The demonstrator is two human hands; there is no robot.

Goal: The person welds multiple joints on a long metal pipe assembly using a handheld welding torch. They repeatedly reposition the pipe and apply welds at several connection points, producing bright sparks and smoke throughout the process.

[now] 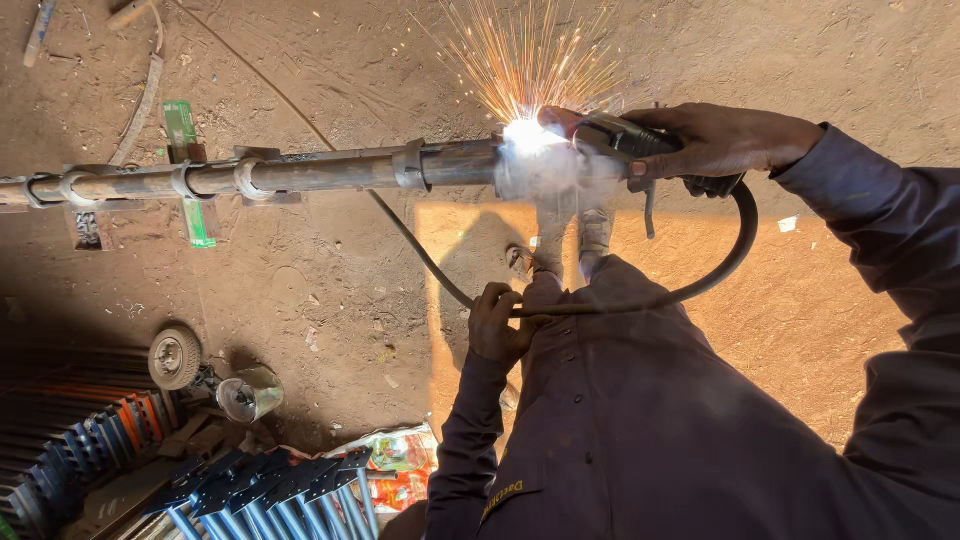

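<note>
Throwing sparks, the rusty steel pipe [300, 173] glows white — ringed with collars.

You can't really see where the tool [620, 140] meets the pipe [300, 172], the white glare and smoke blot out that whole spot, including the tool's front end. Your right hand [725, 140] covers most of the tool's body, so its shape is anyone's guess. The pipe runs off the left edge, no telling how long it is. The cable [700, 285] disappears inside your left hand [498, 325]. The blue metal pieces [270, 495] at the bottom are cut off by the frame, and the stuff in the dark lower-left corner [60, 440] is too shadowy to make out.
</note>
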